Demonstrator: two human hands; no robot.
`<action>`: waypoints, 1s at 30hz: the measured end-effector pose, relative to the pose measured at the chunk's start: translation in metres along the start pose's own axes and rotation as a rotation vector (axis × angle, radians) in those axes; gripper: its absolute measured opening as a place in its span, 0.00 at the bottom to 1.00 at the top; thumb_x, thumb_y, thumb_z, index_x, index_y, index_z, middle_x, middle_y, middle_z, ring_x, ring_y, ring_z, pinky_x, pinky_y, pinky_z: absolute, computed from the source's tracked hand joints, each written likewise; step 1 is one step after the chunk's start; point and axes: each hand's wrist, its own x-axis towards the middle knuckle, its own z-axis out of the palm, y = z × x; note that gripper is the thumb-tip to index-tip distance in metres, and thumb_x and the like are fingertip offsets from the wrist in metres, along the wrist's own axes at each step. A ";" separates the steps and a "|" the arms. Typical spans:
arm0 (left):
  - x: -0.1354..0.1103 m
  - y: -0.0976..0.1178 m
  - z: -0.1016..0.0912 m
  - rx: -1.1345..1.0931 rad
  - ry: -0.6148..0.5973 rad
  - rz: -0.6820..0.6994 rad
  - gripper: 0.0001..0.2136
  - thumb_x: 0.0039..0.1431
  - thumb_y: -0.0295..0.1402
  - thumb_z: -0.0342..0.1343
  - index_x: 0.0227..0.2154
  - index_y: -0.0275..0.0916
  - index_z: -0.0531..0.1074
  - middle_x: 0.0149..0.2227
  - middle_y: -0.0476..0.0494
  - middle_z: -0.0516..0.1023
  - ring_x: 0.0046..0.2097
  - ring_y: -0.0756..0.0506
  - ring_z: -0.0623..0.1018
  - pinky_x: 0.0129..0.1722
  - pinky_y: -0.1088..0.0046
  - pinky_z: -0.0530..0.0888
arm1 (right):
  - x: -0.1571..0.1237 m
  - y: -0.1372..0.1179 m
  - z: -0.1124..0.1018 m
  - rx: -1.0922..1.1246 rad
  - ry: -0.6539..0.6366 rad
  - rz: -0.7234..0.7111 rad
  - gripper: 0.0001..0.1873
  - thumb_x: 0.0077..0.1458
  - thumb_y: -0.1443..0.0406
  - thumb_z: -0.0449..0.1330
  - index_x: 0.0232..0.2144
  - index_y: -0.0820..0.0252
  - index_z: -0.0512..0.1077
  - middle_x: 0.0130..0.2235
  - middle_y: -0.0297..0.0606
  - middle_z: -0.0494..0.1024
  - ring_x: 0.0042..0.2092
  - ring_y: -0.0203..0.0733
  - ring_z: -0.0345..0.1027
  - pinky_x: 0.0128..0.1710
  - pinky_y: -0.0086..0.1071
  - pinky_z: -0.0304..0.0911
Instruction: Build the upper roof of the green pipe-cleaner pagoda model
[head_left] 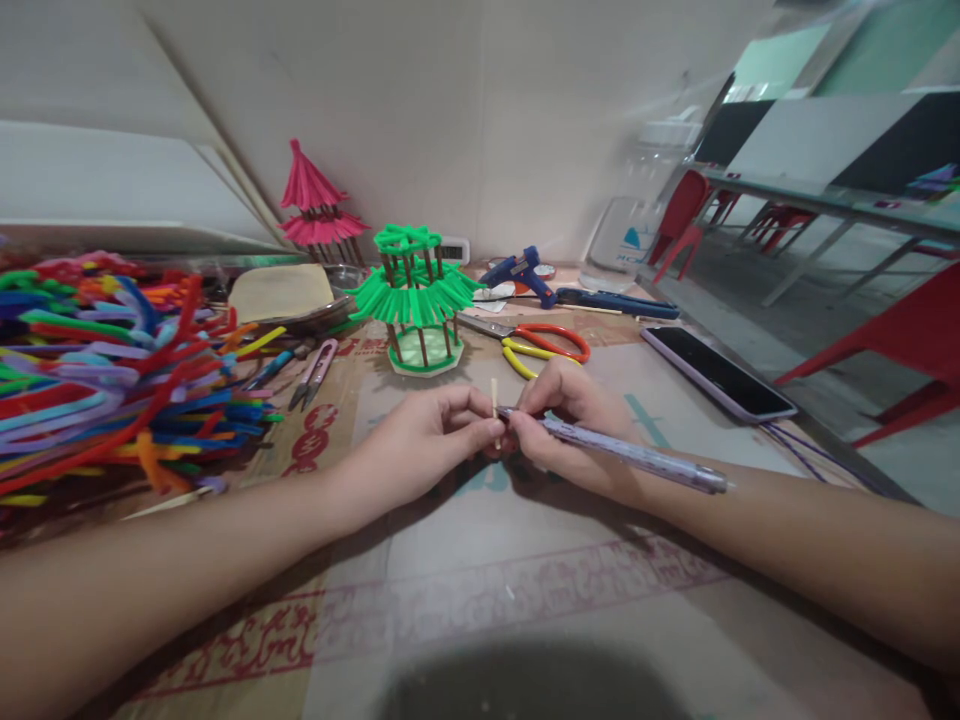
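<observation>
Your left hand (416,440): thumb and index fingers pinch a short pale stick (495,396), roughly upright, top end poking up above the grip. Looks like a steadying hold, with the side facing your right left exposed. Your right hand (581,415): fingers closed round a pen (630,455) near its tip, barrel lying back over the hand to the right. Short grip like that probably buys fine control. Tip points left at the stick; can't tell if it's touching. Both hands sit low over the desk (465,560), fingertips almost meeting, likely for stability.

Just beyond the fingers: scissors (517,335), orange and yellow handles toward you, so easy to pick up. Beyond and left of them: green pavilion model (409,300), upright on its base, likely parked clear of your working spot but in sight. Farther back left, pink roofed model (319,210).

Left of the fingers: snips (313,375), points toward you, then a big heap of pipe cleaners (112,380), apparently kept as stock off to the side.

Beyond and right: blue glue gun (521,272) on its side, phone (718,375) lying face up with a dark screen, clear bottle (634,215) at the back.
</observation>
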 end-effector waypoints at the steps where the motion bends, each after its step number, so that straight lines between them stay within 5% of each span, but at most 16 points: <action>1: 0.000 0.000 0.000 -0.003 -0.001 -0.002 0.08 0.60 0.38 0.59 0.33 0.38 0.72 0.29 0.48 0.78 0.32 0.49 0.76 0.31 0.74 0.68 | 0.000 0.000 0.000 0.006 0.002 0.007 0.09 0.57 0.66 0.61 0.30 0.54 0.62 0.26 0.31 0.74 0.26 0.34 0.67 0.25 0.29 0.62; 30: 0.000 0.003 0.002 -0.048 -0.020 -0.005 0.10 0.59 0.39 0.59 0.30 0.39 0.68 0.28 0.49 0.77 0.31 0.49 0.75 0.32 0.74 0.68 | -0.002 0.000 0.001 0.069 -0.006 0.010 0.09 0.58 0.66 0.60 0.30 0.55 0.62 0.26 0.32 0.75 0.25 0.34 0.69 0.24 0.28 0.63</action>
